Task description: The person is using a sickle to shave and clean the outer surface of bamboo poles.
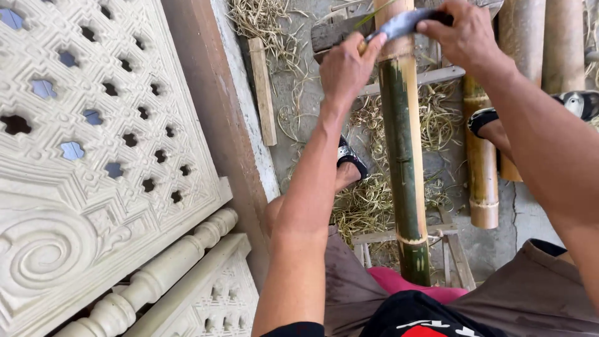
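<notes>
Seen from above, we stretch both arms forward and away from the body, the left arm nearly straight, the right bent at the elbow and entering from the right edge. Our left hand [345, 67] is clenched around one end of a curved metal blade [402, 25], thumb pressed toward the stalk; our right hand [465, 34] grasps the blade's other end, knuckles up. The blade lies crosswise over a green bamboo pole [402, 150], between the two hands, touching the pale stripped section near the pole's far end. The pole runs lengthwise from our lap outward, resting on a low wooden frame [446, 246] with its near end just above a pink cloth [405, 284] by our knees. Below it, dry bamboo shavings [368, 200] litter the concrete floor, and our sandalled feet sit either side, the left foot [349, 165] close beside the pole. Further yellowed bamboo lengths [482, 181] lie to the right. On the left stand carved cream lattice panels [93, 137] and a turned baluster [156, 278].
</notes>
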